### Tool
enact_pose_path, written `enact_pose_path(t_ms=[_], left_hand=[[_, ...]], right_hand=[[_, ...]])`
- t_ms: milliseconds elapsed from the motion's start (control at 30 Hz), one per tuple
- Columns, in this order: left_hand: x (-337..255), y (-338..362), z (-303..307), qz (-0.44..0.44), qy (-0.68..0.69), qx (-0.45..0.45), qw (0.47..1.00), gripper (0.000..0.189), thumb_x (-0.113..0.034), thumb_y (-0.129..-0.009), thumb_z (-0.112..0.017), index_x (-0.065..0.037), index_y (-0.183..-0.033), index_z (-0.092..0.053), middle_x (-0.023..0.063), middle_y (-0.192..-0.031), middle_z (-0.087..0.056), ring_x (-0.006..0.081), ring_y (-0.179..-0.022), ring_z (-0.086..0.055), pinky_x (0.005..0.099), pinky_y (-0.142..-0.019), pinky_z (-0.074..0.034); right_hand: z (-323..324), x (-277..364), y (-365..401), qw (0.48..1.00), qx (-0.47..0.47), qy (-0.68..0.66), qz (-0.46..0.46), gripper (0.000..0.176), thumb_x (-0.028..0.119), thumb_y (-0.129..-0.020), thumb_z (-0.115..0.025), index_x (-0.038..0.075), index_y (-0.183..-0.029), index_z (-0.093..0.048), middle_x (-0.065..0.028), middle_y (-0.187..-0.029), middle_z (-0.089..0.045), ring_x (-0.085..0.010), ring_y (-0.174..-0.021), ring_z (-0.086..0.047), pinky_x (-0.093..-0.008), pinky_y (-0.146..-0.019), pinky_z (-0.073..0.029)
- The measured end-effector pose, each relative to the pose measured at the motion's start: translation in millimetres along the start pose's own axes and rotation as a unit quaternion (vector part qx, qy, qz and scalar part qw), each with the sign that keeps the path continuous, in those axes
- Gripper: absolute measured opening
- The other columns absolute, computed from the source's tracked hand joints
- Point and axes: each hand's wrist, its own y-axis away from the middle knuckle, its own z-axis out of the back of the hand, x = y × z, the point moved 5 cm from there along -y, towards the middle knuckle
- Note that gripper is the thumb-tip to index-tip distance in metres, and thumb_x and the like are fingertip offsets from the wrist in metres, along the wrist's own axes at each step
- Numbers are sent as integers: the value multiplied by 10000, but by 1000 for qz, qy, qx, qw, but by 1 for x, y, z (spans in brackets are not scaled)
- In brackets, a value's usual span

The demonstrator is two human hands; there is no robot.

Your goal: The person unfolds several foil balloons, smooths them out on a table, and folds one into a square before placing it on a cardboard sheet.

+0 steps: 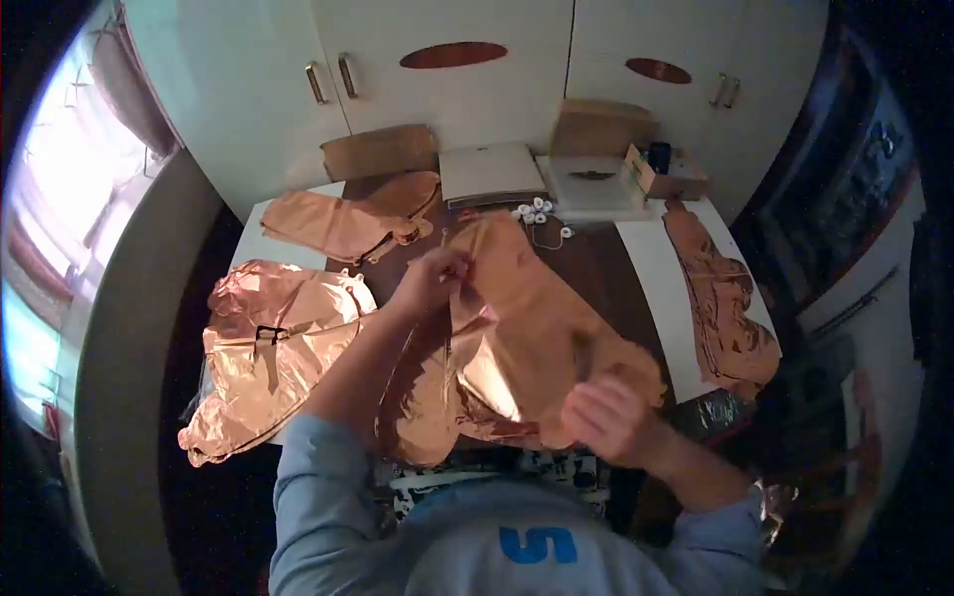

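Note:
A flat, uninflated copper-coloured foil balloon [537,308] lies across the middle of the table, its near edge hanging toward my body. At its upper left edge, my left hand [440,278] has the fingers closed on the foil. My right hand [604,417] is at the lower right part of the same balloon, curled and smeared by motion. Whether it grips anything I cannot make out. A small dark blurred patch shows on the foil just above it.
More flat foil balloons lie left [278,348], back left [338,221] and right [720,298]. Behind stand a pale flat box [492,171], several small white rolls [537,211] with string, and a cardboard box [678,184] with a dark cup [658,157]. White cupboards [447,99] close off the back.

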Motion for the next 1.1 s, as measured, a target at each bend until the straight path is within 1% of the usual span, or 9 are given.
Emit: enact_pose_path(t_ms=[33, 100, 133, 233, 300, 400, 467, 1033, 1100], left_hand=[[2, 17, -5, 80, 25, -16, 996, 180, -147, -882, -556, -11, -964, -640, 143, -991, -610, 299, -821, -613, 416, -723, -522], [-17, 33, -6, 85, -113, -21, 990, 167, -111, -855, -595, -27, -988, -654, 170, -1071, -617, 340, -886, -623, 428, -769, -526], [-37, 39, -5, 8, -274, -8, 962, 178, -91, -840, -612, -36, -1002, -660, 185, -1111, -615, 360, -923, -624, 431, -795, -526], [-74, 53, -2, -56, -439, 10, 897, 285, -60, -788, -639, -73, -1072, -658, 206, -1233, -586, 409, -1049, -593, 451, -882, -499], [-77, 66, -1, -17, -447, 34, 894, 354, -79, -765, -629, -102, -1118, -627, 177, -1278, -564, 389, -1093, -572, 480, -903, -472], [-88, 87, -19, -62, -414, 75, 905, 331, -143, -786, -656, -63, -1104, -610, 188, -1229, -573, 389, -1117, -554, 488, -941, -445], [-90, 99, -30, -80, -449, 105, 884, 332, -176, -796, -667, -41, -1092, -600, 190, -1199, -575, 383, -1125, -545, 491, -961, -430], [-92, 90, -41, -60, -468, 83, 878, 395, -237, -830, -675, -28, -1156, -599, 194, -1245, -562, 409, -1202, -490, 524, -1032, -369], [-98, 92, -40, -56, -473, 63, 877, 375, -234, -843, -676, -21, -1143, -602, 195, -1219, -568, 390, -1157, -533, 491, -984, -422]], right_hand=[[-12, 7, 5, 1000, 23, -15, 3, 167, 126, -737, -681, 53, -883, -650, -87, -914, -670, -239, -882, -664, -354, -743, -529], [-31, 19, 13, 1000, 10, -25, -5, 193, 162, -722, -647, 50, -879, -638, -82, -883, -666, -243, -876, -664, -353, -743, -528], [-36, 23, 14, 999, 4, -31, -7, 208, 179, -714, -630, 49, -876, -632, -80, -868, -664, -244, -873, -663, -352, -744, -527], [-41, 28, 10, 999, 17, -42, -22, 211, 189, -720, -628, 45, -874, -630, -78, -840, -660, -244, -860, -662, -351, -731, -524], [-44, 29, 7, 998, 22, -46, -22, 222, 198, -722, -628, 40, -879, -632, -84, -839, -659, -248, -857, -662, -357, -735, -526], [-49, 31, 7, 999, 27, -45, -5, 230, 204, -731, -626, 34, -886, -634, -94, -842, -660, -253, -854, -661, -369, -743, -529], [-52, 34, 7, 998, 26, -50, -1, 230, 201, -738, -623, 30, -892, -637, -101, -848, -662, -254, -852, -660, -376, -749, -531], [-59, 33, 22, 997, 49, -42, -35, 226, 167, -770, -611, 18, -933, -653, -107, -893, -665, -249, -857, -652, -374, -759, -525], [-59, 33, 22, 997, 48, -50, -42, 227, 166, -764, -629, 23, -938, -655, -105, -901, -667, -249, -863, -654, -379, -766, -526]])
